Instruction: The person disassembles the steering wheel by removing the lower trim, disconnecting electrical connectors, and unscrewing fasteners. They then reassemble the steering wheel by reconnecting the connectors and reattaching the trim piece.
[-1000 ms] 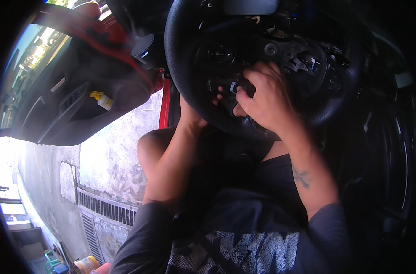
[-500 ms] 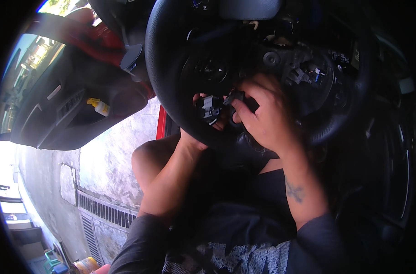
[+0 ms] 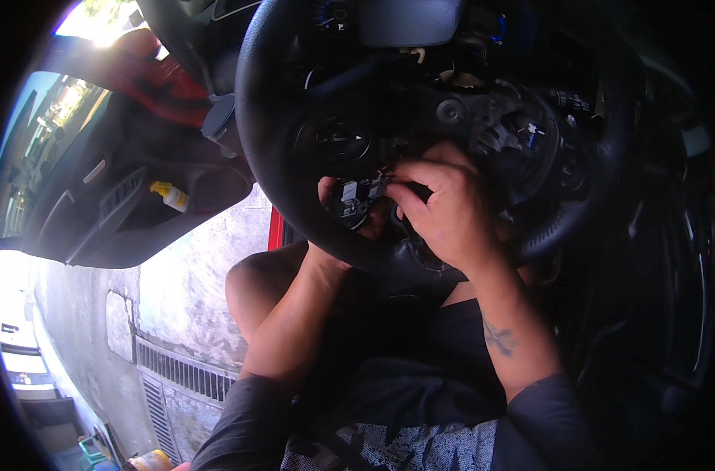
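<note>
Inside the lower left of a black steering wheel (image 3: pixel 251 129), my left hand (image 3: pixel 375 223) grips a small dark electrical module (image 3: pixel 353 206) with a pale label and metal-looking parts. The wheel's rim hides part of this hand. My right hand (image 3: pixel 445 206) reaches in through the wheel's opening. Its thumb and forefinger are pinched on a small grey connector-like piece (image 3: pixel 378 187) at the module's right edge. Whether the piece is seated in the module or only touching it, I cannot tell. Past the hands, the wheel's centre is uncovered, showing a bracket (image 3: pixel 495 129) and wiring.
At left stands an open car door (image 3: pixel 208 184) with a yellow-topped white bottle (image 3: pixel 169 196) in its pocket. Below it lies a concrete floor with a metal drain grate (image 3: pixel 184 369). Stalks (image 3: pixel 569 100) stick out behind the wheel at right. My knees are under the wheel.
The dark piece in my right hand's fingers has come left and down against the module. My left hand still holds the module. The whole view has shifted slightly.
</note>
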Action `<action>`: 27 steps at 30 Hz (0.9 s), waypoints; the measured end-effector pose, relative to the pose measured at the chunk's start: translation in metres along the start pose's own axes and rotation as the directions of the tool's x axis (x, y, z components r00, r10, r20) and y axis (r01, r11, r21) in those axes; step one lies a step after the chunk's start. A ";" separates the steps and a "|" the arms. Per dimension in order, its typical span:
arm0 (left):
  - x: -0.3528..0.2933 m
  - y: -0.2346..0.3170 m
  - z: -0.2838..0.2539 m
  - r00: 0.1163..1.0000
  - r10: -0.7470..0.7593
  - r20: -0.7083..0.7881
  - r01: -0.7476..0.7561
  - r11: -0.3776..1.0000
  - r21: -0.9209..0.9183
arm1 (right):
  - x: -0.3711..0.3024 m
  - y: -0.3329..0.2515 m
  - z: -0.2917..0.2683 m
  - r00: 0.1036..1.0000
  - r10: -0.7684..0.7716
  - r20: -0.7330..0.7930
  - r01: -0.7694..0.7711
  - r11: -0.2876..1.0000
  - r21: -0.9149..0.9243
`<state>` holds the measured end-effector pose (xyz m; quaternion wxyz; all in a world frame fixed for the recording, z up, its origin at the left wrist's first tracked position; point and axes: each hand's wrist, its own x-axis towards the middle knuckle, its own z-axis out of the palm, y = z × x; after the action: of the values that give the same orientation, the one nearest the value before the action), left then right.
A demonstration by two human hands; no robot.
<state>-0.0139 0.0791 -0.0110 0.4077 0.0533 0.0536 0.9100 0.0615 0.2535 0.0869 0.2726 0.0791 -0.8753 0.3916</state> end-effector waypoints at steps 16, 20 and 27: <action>-0.001 -0.008 -0.018 0.997 -0.071 0.037 0.068 0.995 0.066 | 0.010 -0.004 -0.008 0.987 -0.058 0.152 0.066 0.997 -0.050; -0.004 -0.010 -0.014 0.999 -0.009 -0.053 0.016 0.991 0.131 | 0.009 -0.016 -0.011 0.981 -0.052 0.189 0.066 0.995 -0.070; -0.001 -0.003 -0.023 0.999 -0.028 0.042 0.027 0.999 0.025 | 0.011 -0.014 -0.010 0.984 -0.026 0.177 0.035 0.998 -0.046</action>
<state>-0.0137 0.0789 -0.0343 0.4205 0.0767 0.0569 0.9023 0.0610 0.2517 0.1073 0.2017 0.1201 -0.9040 0.3573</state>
